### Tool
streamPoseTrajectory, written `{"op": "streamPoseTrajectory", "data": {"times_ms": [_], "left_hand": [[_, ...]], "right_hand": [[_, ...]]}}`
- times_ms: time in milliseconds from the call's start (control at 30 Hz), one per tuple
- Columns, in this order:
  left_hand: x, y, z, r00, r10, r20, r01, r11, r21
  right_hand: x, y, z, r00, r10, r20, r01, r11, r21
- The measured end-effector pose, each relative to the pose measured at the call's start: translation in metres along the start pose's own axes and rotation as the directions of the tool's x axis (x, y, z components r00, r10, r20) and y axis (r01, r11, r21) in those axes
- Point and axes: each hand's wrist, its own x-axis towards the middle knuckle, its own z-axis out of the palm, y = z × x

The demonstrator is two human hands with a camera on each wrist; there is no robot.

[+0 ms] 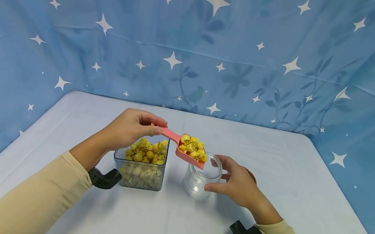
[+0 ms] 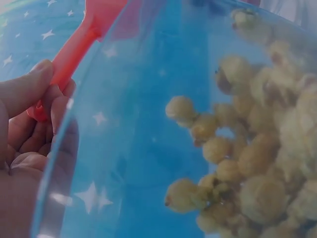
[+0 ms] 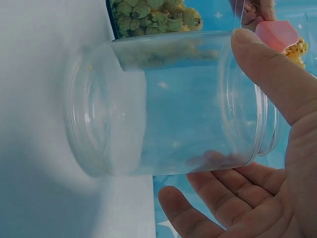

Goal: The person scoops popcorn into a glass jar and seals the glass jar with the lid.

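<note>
My left hand pinches the handle of a pink scoop between thumb and fingers. Yellow popcorn fills the scoop, whose front lip overlaps the mouth of a clear jar in the head view. With thumb on one side and fingers on the other, my right hand holds that jar near its neck. The jar stands upright on the table, and no popcorn shows inside it. Below the left hand sits a clear square container with more popcorn in it.
A white cloth covers the table. Behind it hangs a blue curtain with white stars. Dark bands circle both wrists. The container stands left of the jar, a short gap between them.
</note>
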Motion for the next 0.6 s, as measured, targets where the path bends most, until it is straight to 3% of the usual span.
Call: {"op": "streamPoseTrajectory", "data": {"times_ms": [233, 600], "left_hand": [[0.004, 0.010, 0.003, 0.999, -0.031, 0.018, 0.030, 0.998, 0.049], [0.009, 0.019, 0.007, 0.999, 0.004, 0.042, -0.009, 0.994, 0.112]], "right_hand": [[0.000, -0.001, 0.000, 1.000, 0.003, 0.001, -0.003, 1.000, 0.004], [0.001, 0.002, 0.001, 1.000, 0.022, -0.010, -0.022, 1.000, -0.021]]}}
